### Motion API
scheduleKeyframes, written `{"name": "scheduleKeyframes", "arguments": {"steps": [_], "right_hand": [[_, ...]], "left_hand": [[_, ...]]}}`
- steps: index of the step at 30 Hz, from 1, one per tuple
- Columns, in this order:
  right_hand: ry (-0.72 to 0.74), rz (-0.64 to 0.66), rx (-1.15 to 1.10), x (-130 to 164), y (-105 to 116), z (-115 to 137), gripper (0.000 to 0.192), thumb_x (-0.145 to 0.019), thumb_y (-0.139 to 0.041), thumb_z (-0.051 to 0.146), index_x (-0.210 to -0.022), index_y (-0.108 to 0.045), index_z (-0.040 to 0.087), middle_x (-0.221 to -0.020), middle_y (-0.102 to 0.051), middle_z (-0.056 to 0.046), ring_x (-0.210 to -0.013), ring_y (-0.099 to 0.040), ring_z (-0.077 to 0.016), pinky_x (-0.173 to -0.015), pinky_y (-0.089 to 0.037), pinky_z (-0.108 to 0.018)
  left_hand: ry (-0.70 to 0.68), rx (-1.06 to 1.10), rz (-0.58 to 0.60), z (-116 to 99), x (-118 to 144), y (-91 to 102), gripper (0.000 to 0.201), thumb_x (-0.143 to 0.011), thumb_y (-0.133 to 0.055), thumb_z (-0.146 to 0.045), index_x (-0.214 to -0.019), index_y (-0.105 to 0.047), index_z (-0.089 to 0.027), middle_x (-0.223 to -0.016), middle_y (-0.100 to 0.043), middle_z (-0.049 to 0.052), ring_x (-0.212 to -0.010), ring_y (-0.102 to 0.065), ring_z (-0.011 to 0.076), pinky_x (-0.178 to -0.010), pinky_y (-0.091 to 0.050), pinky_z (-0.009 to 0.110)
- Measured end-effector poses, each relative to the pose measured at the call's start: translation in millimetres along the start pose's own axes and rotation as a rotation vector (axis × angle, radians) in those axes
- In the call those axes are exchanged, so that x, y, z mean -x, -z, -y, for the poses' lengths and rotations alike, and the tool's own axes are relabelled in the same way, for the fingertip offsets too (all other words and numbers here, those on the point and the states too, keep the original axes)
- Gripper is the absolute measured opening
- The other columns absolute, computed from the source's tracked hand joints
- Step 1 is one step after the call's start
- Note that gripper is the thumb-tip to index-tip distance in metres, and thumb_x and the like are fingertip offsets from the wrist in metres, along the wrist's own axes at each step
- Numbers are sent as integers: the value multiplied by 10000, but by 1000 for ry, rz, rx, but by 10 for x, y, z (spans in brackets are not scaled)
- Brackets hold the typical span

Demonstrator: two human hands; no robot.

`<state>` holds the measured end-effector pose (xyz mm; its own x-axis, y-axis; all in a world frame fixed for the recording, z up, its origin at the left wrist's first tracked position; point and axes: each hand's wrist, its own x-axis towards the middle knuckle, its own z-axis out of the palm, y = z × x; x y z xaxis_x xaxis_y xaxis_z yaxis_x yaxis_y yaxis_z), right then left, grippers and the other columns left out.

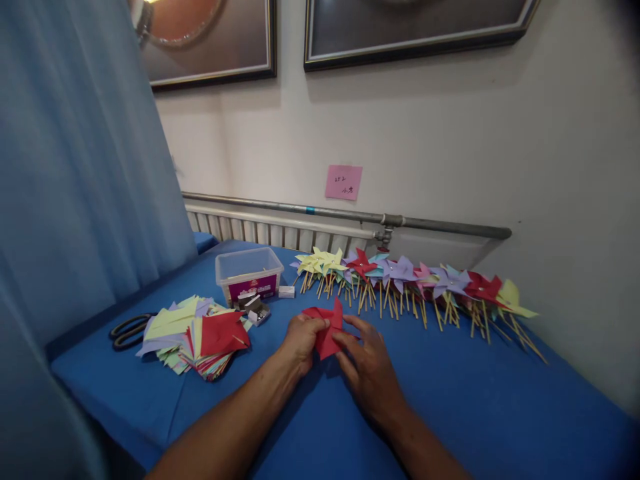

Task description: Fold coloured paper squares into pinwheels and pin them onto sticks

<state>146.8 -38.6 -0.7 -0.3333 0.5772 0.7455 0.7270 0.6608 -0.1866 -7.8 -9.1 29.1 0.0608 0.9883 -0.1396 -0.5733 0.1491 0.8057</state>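
Note:
A red paper pinwheel (pixel 327 341), with its blades partly folded in, is held above the blue table in front of me. My left hand (pixel 301 341) grips it from the left, the thumb pressing on its middle. At its right side, my right hand (pixel 367 360) touches the paper with bent fingers and thumb, seemingly pinching a blade. Whether a pin is in the paper cannot be made out. Left of my hands lies a fanned stack of coloured paper sheets (pixel 187 330), with a red sheet (pixel 223 333) on top.
Finished pinwheels (pixel 397 270) on sticks lie in a long row along the wall. A clear plastic tub (pixel 275 261) stands at the back left, beside an open small box (pixel 257 310) and a white box (pixel 287 292). Black-handled scissors (pixel 123 332) lie by the papers. A blue curtain (pixel 85 167) hangs left.

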Motion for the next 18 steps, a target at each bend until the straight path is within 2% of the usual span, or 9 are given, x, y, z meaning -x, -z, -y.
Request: {"name": "scheduleKeyframes", "arguments": {"steps": [4, 8, 11, 15, 18], "right_hand": [[18, -26, 46, -26, 34, 15, 190, -969, -583, 239, -1119, -697, 268, -1355, -605, -141, -1244, -588, -321, -977, -514, -527], [-59, -57, -32, -36, 27, 61, 171, -976, -581, 290, -1066, -727, 290, -1328, -620, -111, -1237, -584, -311, -998, -494, -521], [-237, -73, -159, -46, 7, 107, 187, -980, -570, 359, -1002, -744, 295, -1321, -609, -100, -1244, -574, -307, -1035, -469, -532], [-529, -89, -365, -64, -39, 126, 272, -946, -575, 444, -813, -715, 253, -1286, -596, -122, -1244, -574, -303, -1044, -469, -498], [-645, -123, -440, -71, -82, 100, 277, -886, -610, 460, -734, -683, 241, -1223, -616, -133, -1263, -570, -311, -1063, -448, -482]], "left_hand": [[-15, -16, -29, 8, 15, -26, 214, -489, -793, -203, -574, -604, -151, -495, -590, -14, -437, -505, 106, -470, -355, 227], [-29, -5, -38, 23, 42, -64, 226, -478, -802, -218, -567, -608, -148, -505, -594, -10, -446, -498, 98, -467, -329, 220], [-52, -28, -28, 37, 56, -82, 216, -487, -807, -222, -600, -648, -131, -547, -628, 10, -489, -523, 102, -502, -356, 225], [-56, -85, -24, 72, 48, -86, 172, -492, -771, -199, -616, -687, -114, -558, -641, 18, -499, -511, 99, -522, -368, 235], [-56, -100, -23, 107, 26, -79, 191, -491, -782, -215, -630, -706, -108, -577, -659, 28, -508, -518, 100, -536, -377, 237]]}}
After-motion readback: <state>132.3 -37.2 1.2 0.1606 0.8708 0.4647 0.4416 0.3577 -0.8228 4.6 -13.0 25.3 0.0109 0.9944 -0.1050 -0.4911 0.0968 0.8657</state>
